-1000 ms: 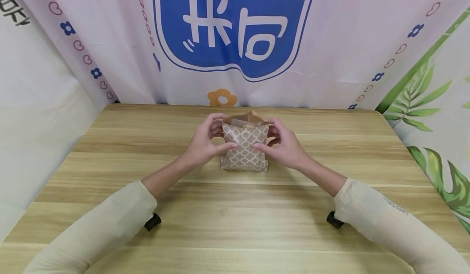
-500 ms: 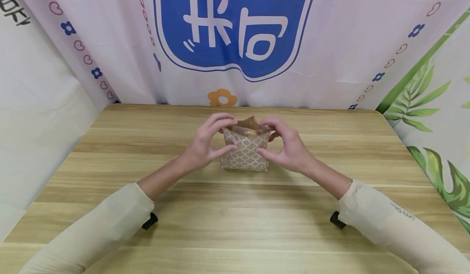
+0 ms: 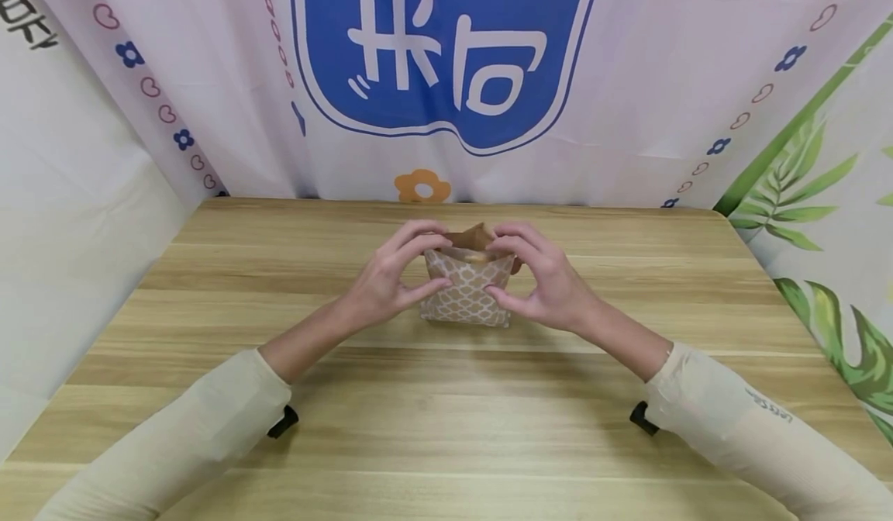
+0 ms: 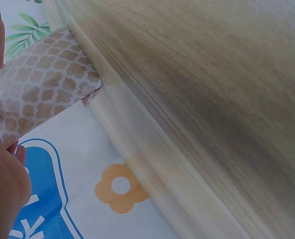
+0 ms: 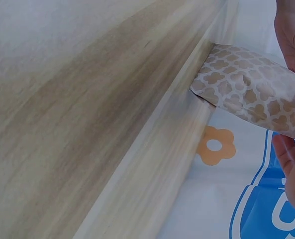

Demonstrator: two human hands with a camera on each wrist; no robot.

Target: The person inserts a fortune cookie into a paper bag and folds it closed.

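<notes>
A small brown paper bag (image 3: 466, 295) with a white lattice pattern stands on the table, its mouth gaping upward. Something pale yellow (image 3: 477, 257) shows just inside the mouth. My left hand (image 3: 391, 271) grips the bag's left side, thumb on the front face and fingers curled over the top corner. On the other side my right hand (image 3: 543, 277) holds it the same way, fingertips at the rim near the raised back flap. The left wrist view has the patterned front (image 4: 50, 82) between both hands; in the right wrist view the bag (image 5: 249, 87) hides some fingers.
The wooden table (image 3: 432, 420) has its far edge close behind the bag. Beyond that edge hangs a white curtain (image 3: 649, 118) with a blue emblem and an orange flower (image 3: 422, 186). Leaf-printed cloth (image 3: 795, 195) borders the right side.
Fingers of both hands have come from behind the bag's sides up over its top corners. The rim has dropped slightly and spread. The bag's base has stayed in place.
</notes>
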